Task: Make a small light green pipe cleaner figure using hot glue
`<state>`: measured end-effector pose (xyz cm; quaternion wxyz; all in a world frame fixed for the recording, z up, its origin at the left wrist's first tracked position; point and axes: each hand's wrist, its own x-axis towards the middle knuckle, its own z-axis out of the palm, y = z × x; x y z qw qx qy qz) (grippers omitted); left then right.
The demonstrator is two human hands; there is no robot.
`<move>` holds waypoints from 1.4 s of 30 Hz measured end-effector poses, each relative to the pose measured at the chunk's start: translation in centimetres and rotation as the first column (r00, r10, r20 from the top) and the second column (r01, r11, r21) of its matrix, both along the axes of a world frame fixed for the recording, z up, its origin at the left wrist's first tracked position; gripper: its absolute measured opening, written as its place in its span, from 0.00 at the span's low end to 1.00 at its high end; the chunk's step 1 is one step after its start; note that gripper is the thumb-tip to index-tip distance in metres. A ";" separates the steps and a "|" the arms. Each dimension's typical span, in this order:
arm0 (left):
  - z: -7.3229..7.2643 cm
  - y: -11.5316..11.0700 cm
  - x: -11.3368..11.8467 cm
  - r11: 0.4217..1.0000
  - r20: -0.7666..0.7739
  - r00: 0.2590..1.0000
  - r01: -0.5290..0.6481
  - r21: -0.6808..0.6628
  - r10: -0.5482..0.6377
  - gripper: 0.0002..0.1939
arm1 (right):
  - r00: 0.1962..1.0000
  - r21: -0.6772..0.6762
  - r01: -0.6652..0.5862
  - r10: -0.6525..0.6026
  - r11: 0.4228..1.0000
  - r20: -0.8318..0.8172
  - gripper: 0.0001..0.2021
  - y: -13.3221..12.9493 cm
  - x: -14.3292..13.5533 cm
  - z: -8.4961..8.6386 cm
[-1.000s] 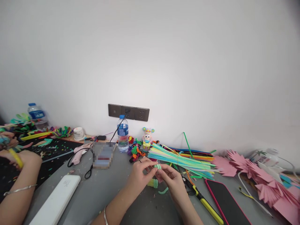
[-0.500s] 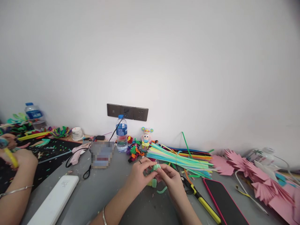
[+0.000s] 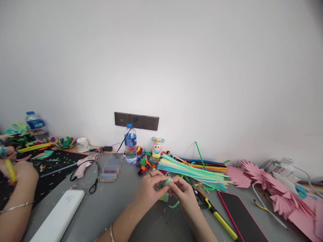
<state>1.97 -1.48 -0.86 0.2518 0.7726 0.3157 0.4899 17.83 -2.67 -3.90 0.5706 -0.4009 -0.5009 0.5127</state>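
Both hands meet over the grey table, pinching a small mint-green fuzzy piece [image 3: 167, 182] between their fingertips. My left hand [image 3: 150, 186] wears a dark ring and has its thumb and fingers closed on the piece's left side. From the right, my right hand [image 3: 182, 190] grips the same piece with thumb and forefinger. Pink and pale green bits hang just beneath the fingers, partly hidden. A curved green strip [image 3: 174, 204] lies on the table below. Behind the hands stand a small figure with round ears [image 3: 156, 149] and a bundle of pastel pipe cleaners [image 3: 191, 169].
Yellow-handled pliers [image 3: 222, 220] and a red-edged phone [image 3: 241, 216] lie to the right, with pink folded paper [image 3: 267, 181] beyond. Left are a white case [image 3: 59, 215], a glue gun [image 3: 81, 168] and another person's hand [image 3: 26, 169]. A water bottle [image 3: 130, 144] stands behind.
My hands stay together with only slight finger movement around the mint-green piece. At the left, the other person's hand and its yellow-handled tool have shifted slightly.
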 end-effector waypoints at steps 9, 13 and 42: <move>-0.1 0.1 -0.1 1.000 0.008 1.000 0.004 0.016 -0.005 0.12 | 1.000 -0.017 0.011 -0.011 1.000 -0.006 0.18 -0.4 -0.4 1.3; -0.1 0.2 0.0 1.000 0.022 1.000 -0.002 0.029 0.001 0.12 | 0.999 -0.033 0.016 -0.017 0.999 -0.030 0.19 -0.3 -0.4 1.2; -1.1 0.9 -0.7 0.990 -0.073 0.996 0.056 0.126 -0.047 0.13 | 0.998 -0.021 -0.037 0.038 0.999 0.057 0.18 -0.5 0.0 1.3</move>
